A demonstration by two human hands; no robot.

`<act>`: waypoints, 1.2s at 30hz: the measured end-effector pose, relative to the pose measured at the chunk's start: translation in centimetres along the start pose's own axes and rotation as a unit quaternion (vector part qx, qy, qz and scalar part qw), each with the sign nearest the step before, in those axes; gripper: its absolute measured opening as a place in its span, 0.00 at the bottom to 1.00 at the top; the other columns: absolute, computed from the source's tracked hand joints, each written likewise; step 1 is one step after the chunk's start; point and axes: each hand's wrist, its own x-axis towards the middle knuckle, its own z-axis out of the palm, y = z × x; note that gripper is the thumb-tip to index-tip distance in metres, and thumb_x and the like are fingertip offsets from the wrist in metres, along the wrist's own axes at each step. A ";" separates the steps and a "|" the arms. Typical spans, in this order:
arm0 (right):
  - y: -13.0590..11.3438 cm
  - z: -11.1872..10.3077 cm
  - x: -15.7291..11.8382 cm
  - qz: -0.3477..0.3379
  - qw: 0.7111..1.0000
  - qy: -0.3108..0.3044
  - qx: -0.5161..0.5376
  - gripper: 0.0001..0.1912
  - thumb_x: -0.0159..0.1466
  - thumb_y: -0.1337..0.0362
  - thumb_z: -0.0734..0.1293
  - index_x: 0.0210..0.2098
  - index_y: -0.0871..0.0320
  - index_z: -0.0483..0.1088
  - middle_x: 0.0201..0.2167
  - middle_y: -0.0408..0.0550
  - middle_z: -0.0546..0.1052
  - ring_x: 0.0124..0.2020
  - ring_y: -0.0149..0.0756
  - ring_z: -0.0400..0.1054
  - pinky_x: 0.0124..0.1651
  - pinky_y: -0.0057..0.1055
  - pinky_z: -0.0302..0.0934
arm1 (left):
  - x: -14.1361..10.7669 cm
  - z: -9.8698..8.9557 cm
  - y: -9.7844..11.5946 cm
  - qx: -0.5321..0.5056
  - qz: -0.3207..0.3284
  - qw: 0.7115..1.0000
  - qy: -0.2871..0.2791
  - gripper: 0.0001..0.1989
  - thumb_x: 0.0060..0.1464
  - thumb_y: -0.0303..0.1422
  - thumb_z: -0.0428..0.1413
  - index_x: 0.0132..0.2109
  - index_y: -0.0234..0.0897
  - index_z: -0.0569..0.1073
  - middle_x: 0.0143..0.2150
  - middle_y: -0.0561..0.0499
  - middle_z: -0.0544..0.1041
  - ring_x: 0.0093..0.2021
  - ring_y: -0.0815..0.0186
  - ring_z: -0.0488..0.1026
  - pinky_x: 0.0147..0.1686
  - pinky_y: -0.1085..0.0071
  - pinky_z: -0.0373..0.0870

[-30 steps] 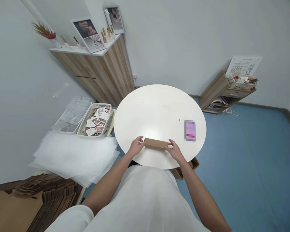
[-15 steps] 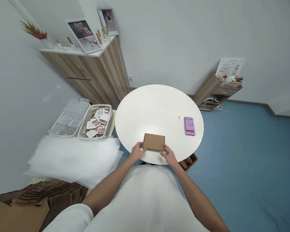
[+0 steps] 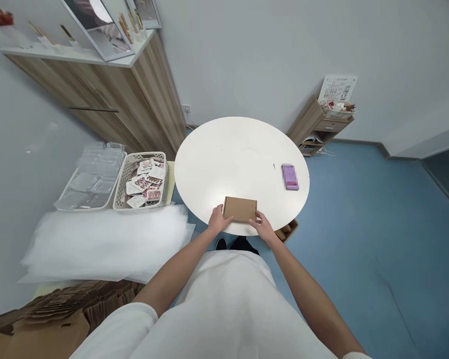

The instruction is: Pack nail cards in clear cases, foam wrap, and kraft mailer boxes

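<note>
A small closed brown cardboard box (image 3: pixel 240 209) is at the near edge of the round white table (image 3: pixel 232 154). My left hand (image 3: pixel 219 219) grips its left end, thumb at the front corner. On the box's right end is my right hand (image 3: pixel 263 226), its thumb at the front and its fingers round the side. Both hands hold the box between them. Toward the table's right side lies a purple item (image 3: pixel 290 177), blurred in the picture, with a tiny dark object (image 3: pixel 274 166) beside it.
Left of the table stand a basket of printed cards (image 3: pixel 116 199), a tray of clear plastic cases (image 3: pixel 93 174) and white sheets (image 3: pixel 105 244). Flattened cardboard (image 3: pixel 52 324) lies at lower left. A box (image 3: pixel 294 227) sits below the table's right edge.
The view has shifted, so the table and cabinets appear higher and further left. Both hands still hold the box, and my left thumb now reaches further along its front.
</note>
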 end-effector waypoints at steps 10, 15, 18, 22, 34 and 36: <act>1.2 0.7 -2.9 0.027 0.999 0.015 -0.032 0.34 0.50 0.56 0.66 0.56 0.52 0.56 0.58 0.48 0.58 0.53 0.42 0.58 0.50 0.35 0.58 | -1.6 1.0 -0.1 -0.013 0.025 0.999 -0.020 0.32 0.45 0.39 0.54 0.57 0.34 0.56 0.51 0.40 0.63 0.53 0.55 0.61 0.49 0.63 0.60; 0.7 -0.5 -2.9 0.069 0.997 0.035 -0.008 0.38 0.51 0.53 0.65 0.59 0.53 0.50 0.59 0.51 0.57 0.49 0.40 0.61 0.47 0.34 0.59 | -1.6 0.7 -0.2 -0.067 0.000 0.998 0.006 0.33 0.47 0.40 0.53 0.59 0.35 0.53 0.56 0.40 0.57 0.56 0.56 0.58 0.52 0.63 0.57; 0.3 -0.7 -2.1 0.082 0.996 0.025 0.017 0.38 0.51 0.53 0.65 0.58 0.55 0.52 0.58 0.53 0.58 0.44 0.37 0.64 0.45 0.33 0.59 | -1.2 0.2 -0.1 -0.106 -0.023 0.994 -0.011 0.27 0.50 0.39 0.50 0.57 0.36 0.58 0.54 0.41 0.61 0.50 0.60 0.64 0.48 0.65 0.61; 0.1 -0.6 -1.0 0.067 0.995 -0.008 0.079 0.33 0.50 0.55 0.66 0.54 0.55 0.57 0.53 0.51 0.65 0.39 0.35 0.67 0.40 0.32 0.61 | -1.1 -0.4 1.0 -0.136 -0.039 0.990 -0.028 0.23 0.50 0.36 0.50 0.54 0.36 0.62 0.50 0.42 0.66 0.43 0.63 0.68 0.43 0.68 0.64; 7.2 -11.1 -2.0 0.010 0.985 0.137 0.104 0.32 0.49 0.54 0.66 0.53 0.54 0.59 0.47 0.50 0.67 0.33 0.31 0.66 0.38 0.32 0.63 | -2.0 7.1 12.2 -0.114 0.056 0.990 -0.065 0.23 0.52 0.38 0.49 0.55 0.40 0.61 0.51 0.43 0.63 0.45 0.64 0.66 0.43 0.68 0.65; 9.2 -13.3 -2.9 0.013 0.980 0.180 0.090 0.33 0.49 0.54 0.66 0.53 0.54 0.59 0.45 0.50 0.67 0.33 0.32 0.66 0.39 0.33 0.63 | -2.2 9.6 14.1 -0.086 0.082 0.988 -0.099 0.24 0.51 0.39 0.50 0.56 0.40 0.60 0.51 0.43 0.63 0.45 0.64 0.66 0.42 0.68 0.66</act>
